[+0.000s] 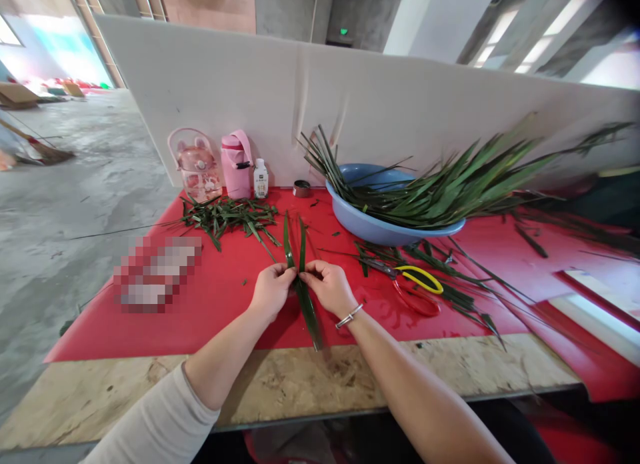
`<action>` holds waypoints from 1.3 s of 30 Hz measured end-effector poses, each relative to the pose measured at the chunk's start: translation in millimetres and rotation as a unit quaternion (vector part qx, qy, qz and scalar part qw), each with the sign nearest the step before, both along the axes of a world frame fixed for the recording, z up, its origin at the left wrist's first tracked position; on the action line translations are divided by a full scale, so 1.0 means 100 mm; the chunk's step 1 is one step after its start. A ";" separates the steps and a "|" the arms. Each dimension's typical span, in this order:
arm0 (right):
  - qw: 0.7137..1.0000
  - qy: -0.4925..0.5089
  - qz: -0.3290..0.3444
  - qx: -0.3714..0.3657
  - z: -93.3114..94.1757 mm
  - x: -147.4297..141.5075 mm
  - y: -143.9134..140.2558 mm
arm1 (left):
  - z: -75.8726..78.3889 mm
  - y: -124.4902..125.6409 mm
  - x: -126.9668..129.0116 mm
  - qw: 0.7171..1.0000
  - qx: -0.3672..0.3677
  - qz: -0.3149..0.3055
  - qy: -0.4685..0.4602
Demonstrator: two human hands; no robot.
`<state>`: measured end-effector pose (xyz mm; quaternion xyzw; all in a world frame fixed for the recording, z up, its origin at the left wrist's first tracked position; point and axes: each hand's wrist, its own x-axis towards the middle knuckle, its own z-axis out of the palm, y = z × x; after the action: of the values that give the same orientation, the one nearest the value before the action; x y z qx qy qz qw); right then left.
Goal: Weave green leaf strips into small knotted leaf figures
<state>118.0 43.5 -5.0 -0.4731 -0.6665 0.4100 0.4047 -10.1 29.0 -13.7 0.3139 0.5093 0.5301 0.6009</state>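
In the head view I see the green leaf over the red sheet, forked toward 11 and 12 o'clock, its tail toward 5. The left hand pinches it tightly from 9 o'clock, the right hand likewise from 3, neither nearer. Both sit backs up, the forearms angled from 7 and 5 o'clock

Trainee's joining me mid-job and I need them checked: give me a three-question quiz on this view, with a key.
1. True or false: the scissors lie to the right of the right hand.
2. What do the left hand and the right hand pinch? A) a pink bottle; B) green leaf strips; C) a white bottle.
3. Fill in the colour: a ____ basin holds long leaves.

Key: 1 true; 2 B; 3 blue.
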 end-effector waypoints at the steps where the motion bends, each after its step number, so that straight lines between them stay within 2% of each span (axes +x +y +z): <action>1: 1.000 0.006 -0.003 0.003 0.00 -0.01 0.00 | 0.01 0.00 0.01 1.000 -0.008 0.008 -0.014; 6: 0.998 0.030 0.035 -0.047 -0.03 0.00 0.02 | 0.00 0.01 0.00 0.999 0.020 0.034 -0.003; 10: 0.998 0.030 0.047 -0.036 -0.04 0.00 0.02 | -0.02 0.02 -0.01 1.000 0.007 0.024 -0.009; 13: 0.998 0.050 0.029 -0.035 -0.03 -0.01 0.02 | 0.01 0.02 -0.02 0.999 0.012 0.019 -0.044; 16: 0.991 0.102 -0.021 -0.079 -0.03 0.01 0.05 | 0.11 0.01 -0.07 0.988 0.017 0.009 -0.155; 19: 0.975 0.168 -0.063 -0.129 -0.03 0.07 0.11 | 0.22 0.01 -0.13 0.970 -0.003 -0.030 -0.241; 22: 0.956 0.228 -0.077 -0.165 -0.04 0.12 0.15 | 0.26 0.00 -0.16 0.965 0.008 -0.044 -0.257; 26: 0.948 0.255 -0.069 -0.180 -0.06 0.13 0.16 | 0.21 0.01 -0.16 0.964 0.006 -0.042 -0.262; 29: 0.958 0.230 -0.037 -0.165 -0.06 0.11 0.13 | 0.16 0.01 -0.13 0.971 -0.010 -0.054 -0.232; 32: 0.969 0.196 -0.007 -0.152 -0.06 0.09 0.11 | 0.16 0.00 -0.05 0.987 -0.018 -0.071 -0.146; 35: 0.971 0.193 -0.004 -0.142 -0.07 0.08 0.12 | 0.21 0.00 0.04 0.995 -0.014 -0.085 -0.059; 39: 0.968 0.210 -0.015 -0.135 -0.08 0.09 0.13 | 0.23 0.04 0.09 0.997 -0.007 -0.081 -0.017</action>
<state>127.3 56.8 -12.6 -0.4367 -0.4979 0.5799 0.4744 -1.3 32.8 9.7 0.3407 0.4755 0.4811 0.6530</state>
